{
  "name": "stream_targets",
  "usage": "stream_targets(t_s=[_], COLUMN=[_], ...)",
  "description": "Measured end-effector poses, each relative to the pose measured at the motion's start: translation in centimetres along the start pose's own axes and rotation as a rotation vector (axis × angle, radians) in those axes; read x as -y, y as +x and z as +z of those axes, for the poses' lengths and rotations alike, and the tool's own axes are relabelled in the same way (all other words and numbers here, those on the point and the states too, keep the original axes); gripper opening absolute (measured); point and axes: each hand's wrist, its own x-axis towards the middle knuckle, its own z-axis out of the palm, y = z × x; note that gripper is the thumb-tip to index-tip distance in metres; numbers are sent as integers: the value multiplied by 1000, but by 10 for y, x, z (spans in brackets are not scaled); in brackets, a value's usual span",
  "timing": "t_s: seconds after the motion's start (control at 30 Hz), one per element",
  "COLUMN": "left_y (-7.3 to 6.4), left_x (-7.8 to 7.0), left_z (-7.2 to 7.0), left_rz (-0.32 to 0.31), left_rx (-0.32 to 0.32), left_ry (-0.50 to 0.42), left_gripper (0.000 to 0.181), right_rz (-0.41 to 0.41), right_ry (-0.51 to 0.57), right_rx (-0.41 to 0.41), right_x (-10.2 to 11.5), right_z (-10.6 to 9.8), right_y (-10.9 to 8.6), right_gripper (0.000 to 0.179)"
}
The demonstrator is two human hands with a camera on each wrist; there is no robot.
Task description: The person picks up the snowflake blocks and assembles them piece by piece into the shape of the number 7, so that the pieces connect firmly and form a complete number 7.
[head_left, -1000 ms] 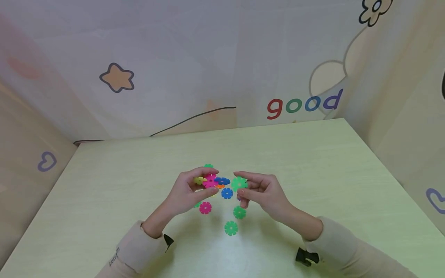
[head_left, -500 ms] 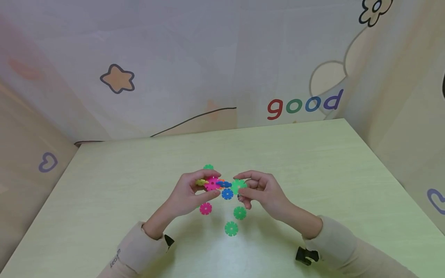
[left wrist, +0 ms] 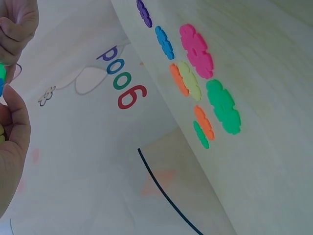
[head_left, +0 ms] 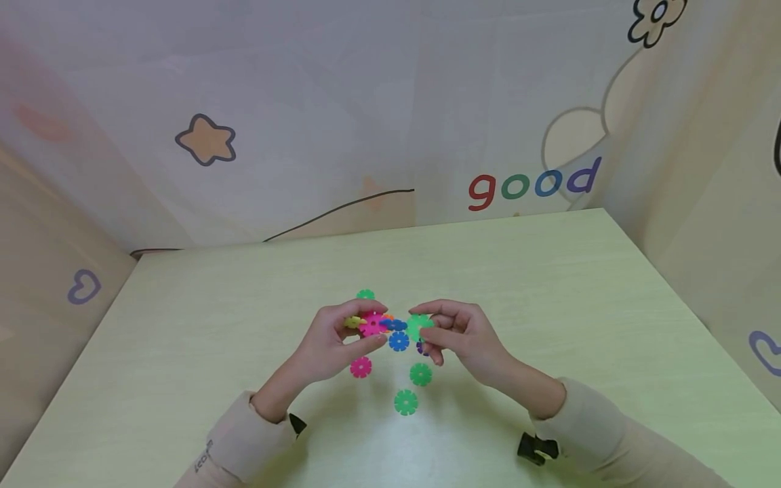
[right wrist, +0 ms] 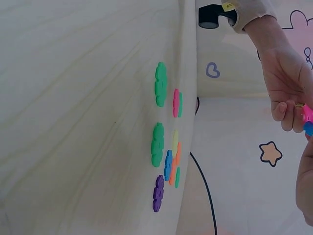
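Both hands work above the middle of the surface (head_left: 232,325), facing one another and set apart. The left hand (head_left: 334,340) holds a pink disc (head_left: 373,324) between thumb and fingers. A yellow disc (head_left: 353,322), seen nearly edge-on, meets the pink one on its left; a blue disc (head_left: 394,325), likewise near edge-on, meets it on its right. The right hand (head_left: 468,337) pinches a green disc (head_left: 417,327) between thumb and fingers, directly at the right end of the blue disc; whether the two are slotted together cannot be determined. Loose discs lie flat on the surface beneath and around: a far green disc (head_left: 365,294), a loose blue disc (head_left: 399,341), a loose pink disc (head_left: 361,367) to the near left, and two near green discs (head_left: 405,402). A purple disc (head_left: 197,268) is partly hidden by the right hand in the head view. The left wrist view also records two orange discs (left wrist: 204,123) and a loose yellow disc (left wrist: 190,81). A printed backdrop (head_left: 317,115) stands behind the surface.
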Motion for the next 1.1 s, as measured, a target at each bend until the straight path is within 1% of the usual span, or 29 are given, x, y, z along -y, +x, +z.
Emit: stream_targets(t_s=[0.2,0.37,0.47,0.57,0.83,1.1], left_y=[-1,0,0,1,0,1], left_x=[1,-1,-2,-3,-1,4], left_z=[1,1,1,2,3,5], left_rz=[-11,-7,-2,6,2,-10], left_rx=[6,-14,-12,-1,3,16], left_ry=[-9,-4,-17,-22,-19,-45], left_gripper=[33,33,32,32,31,30], right_rz=[-12,-36,-55,-58,-22,-6], right_ry=[-2,23,49,55,19,23], right_rx=[-13,-36,-20,-9,-24,-19], right_x=[-1,-1,-2,-3,-3,-2], right_z=[0,-1,0,1,1,3], right_y=[-1,-2,-2,-1,-2,-3], right_gripper=[25,21,25,26,21,28])
